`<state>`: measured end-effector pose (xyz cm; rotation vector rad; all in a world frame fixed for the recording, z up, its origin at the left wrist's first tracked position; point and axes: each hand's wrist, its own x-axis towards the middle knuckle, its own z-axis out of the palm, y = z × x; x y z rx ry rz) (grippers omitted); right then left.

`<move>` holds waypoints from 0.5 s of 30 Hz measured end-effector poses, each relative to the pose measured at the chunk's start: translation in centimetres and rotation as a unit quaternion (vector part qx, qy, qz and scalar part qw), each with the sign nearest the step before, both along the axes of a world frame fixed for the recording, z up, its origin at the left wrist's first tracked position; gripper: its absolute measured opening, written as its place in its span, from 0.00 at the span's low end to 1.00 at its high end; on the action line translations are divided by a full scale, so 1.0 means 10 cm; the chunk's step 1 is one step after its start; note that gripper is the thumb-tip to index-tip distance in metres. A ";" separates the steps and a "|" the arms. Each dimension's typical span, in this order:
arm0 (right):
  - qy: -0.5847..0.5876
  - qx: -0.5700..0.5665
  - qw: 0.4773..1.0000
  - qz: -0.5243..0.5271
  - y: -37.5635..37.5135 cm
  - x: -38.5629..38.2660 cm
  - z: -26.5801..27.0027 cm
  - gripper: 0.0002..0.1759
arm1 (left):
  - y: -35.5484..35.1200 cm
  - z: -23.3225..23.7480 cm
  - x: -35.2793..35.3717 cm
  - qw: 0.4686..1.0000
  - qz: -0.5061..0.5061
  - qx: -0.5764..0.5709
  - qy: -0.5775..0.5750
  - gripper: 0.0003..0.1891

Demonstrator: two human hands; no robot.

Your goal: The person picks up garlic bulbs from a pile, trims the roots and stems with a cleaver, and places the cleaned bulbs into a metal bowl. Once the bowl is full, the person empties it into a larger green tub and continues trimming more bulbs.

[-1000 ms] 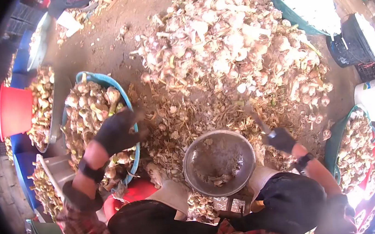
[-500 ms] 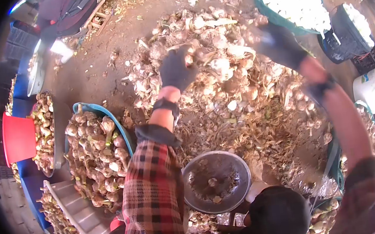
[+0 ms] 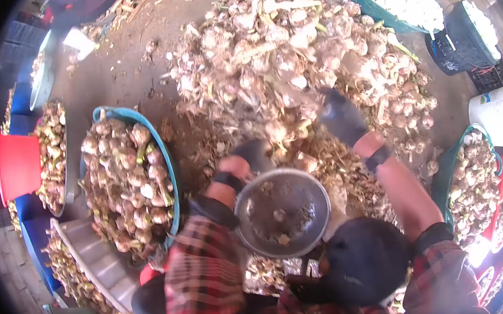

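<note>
A large heap of garlic bulbs (image 3: 278, 61) with dry stalks covers the floor in front of me. My left hand (image 3: 254, 155), in a dark glove, is low at the heap's near edge, just above a metal bowl (image 3: 248, 210); its fingers are smeared by motion. My right hand (image 3: 343, 115), also gloved, rests against the near right side of the heap with its fingers stretched towards the bulbs. No bulb shows clearly in its grip. The bowl sits between my arms, with some dirt and scraps on its bottom.
A teal-rimmed tub of garlic bulbs (image 3: 169, 166) stands at left, near a red bucket (image 3: 19, 168). At upper right are a green tub (image 3: 364, 4) and a black tub (image 3: 459, 46) of white cloves. A white bucket (image 3: 498, 116) stands at right. Loose husks (image 3: 354, 182) lie beside the bowl.
Both hands have come back from the far part of the heap towards me. The left is now close to the bowl, and the right has moved down and inward. The view has shifted slightly.
</note>
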<state>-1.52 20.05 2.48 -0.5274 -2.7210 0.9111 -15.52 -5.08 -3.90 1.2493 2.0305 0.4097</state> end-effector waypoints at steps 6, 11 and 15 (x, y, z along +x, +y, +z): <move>0.036 0.159 0.985 0.063 0.97 0.54 1.79 0.14 | -0.32 2.43 -0.71 0.980 -0.019 -0.080 0.180 0.30; -0.087 0.060 0.994 -0.005 0.94 0.98 3.70 0.32 | -0.92 4.16 -0.53 0.947 -0.056 0.009 0.317 0.23; 0.032 0.060 0.986 0.149 1.47 1.16 3.71 0.32 | -1.49 4.50 0.10 0.961 -0.074 -0.116 0.239 0.15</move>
